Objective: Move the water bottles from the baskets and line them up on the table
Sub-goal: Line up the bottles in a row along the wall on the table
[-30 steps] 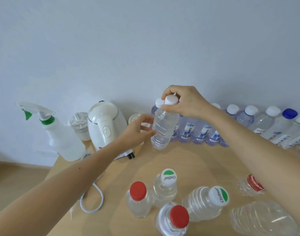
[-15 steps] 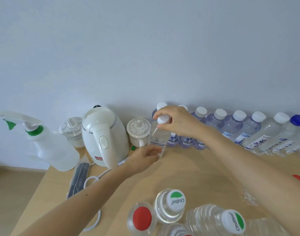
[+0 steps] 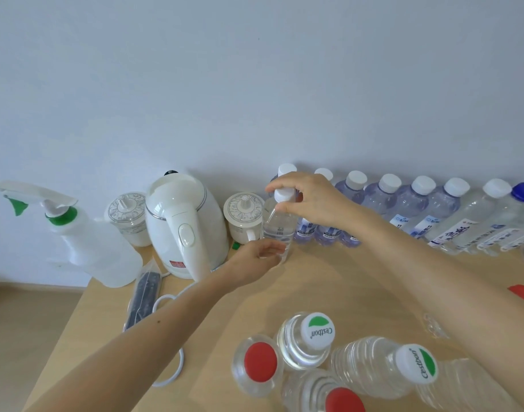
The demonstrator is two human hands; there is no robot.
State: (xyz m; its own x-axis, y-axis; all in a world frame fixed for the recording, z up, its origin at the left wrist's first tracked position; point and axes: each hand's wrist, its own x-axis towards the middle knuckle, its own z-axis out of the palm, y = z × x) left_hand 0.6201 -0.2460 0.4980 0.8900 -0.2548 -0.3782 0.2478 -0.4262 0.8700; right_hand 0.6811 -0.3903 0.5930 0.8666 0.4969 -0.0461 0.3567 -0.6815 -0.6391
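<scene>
Step in hand: seating one bottle (image 3: 280, 230) upright at the left end of the row of bottles (image 3: 403, 203) on the table (image 3: 314, 286). The right hand (image 3: 312, 200) pinches its white cap from above. The left hand (image 3: 254, 258) rests relaxed fingers against its base. Next move, as judged: confirm it stands flat and in line, then release.
</scene>
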